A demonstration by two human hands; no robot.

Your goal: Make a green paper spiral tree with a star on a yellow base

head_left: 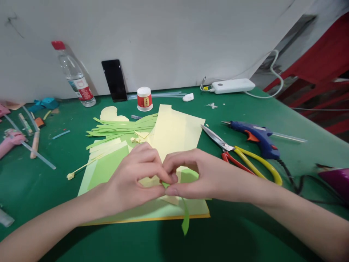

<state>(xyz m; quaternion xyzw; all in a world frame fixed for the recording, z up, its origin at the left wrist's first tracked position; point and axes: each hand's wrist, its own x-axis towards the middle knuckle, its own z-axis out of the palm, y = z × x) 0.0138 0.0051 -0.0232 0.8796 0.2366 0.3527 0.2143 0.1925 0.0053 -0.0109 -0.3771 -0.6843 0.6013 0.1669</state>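
Note:
A narrow green paper strip (185,218) is pinched between both hands at the middle front, its loose end curling down. My left hand (139,174) is closed on it, thumb and fingertips pressed together. My right hand (191,174) also grips it, its fingertips meeting those of the left. Much of the strip is hidden by the fingers. Under the hands lie pale yellow paper (177,127), green paper sheets (106,171) and a bundle of cut green strips (122,127). A thin stem with a small yellow paper bud (71,176) rests at the left edge of the sheets.
Open scissors (226,145) and a blue glue gun (256,136) lie to the right. At the back stand a water bottle (79,82), a phone (114,80) and a small cup (144,99). A white power strip (233,86) is back right, a pink glue gun (15,138) left.

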